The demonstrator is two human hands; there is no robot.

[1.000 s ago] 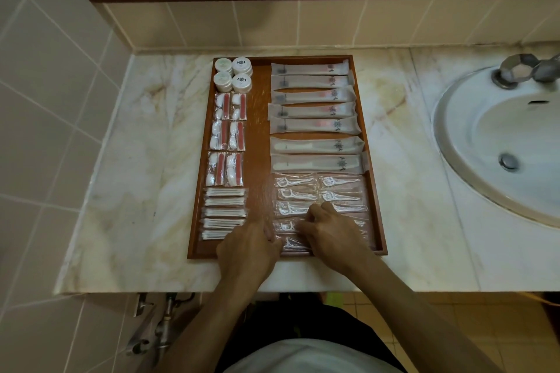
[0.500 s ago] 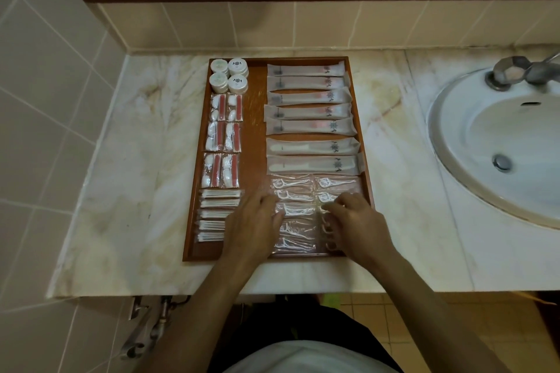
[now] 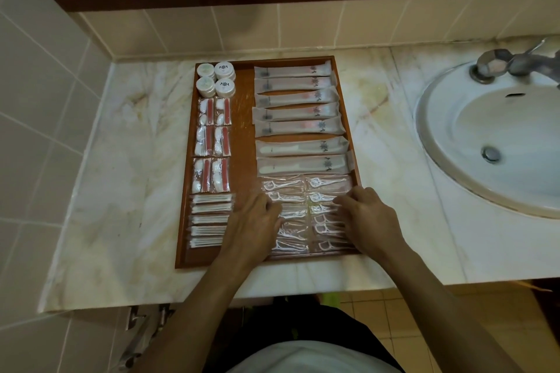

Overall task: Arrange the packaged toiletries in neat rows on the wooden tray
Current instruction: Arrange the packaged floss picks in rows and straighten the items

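The wooden tray lies on a marble counter. Its left column holds round white jars, red-and-white packets and cotton swab packets. Down the right side runs a row of long frosted sachets, and below them sit two columns of clear floss pick packets. My left hand rests with bent fingers against the left floss column. My right hand touches the right floss column with its fingertips and hides the outer ends of those packets. Neither hand lifts a packet.
A white sink basin with a metal tap sits to the right of the tray. Tiled walls close the left and back sides. The counter's front edge runs just below the tray.
Both hands have moved up from the lowest floss packets and spread apart, one to each outer side of the two floss columns. The view has shifted slightly.
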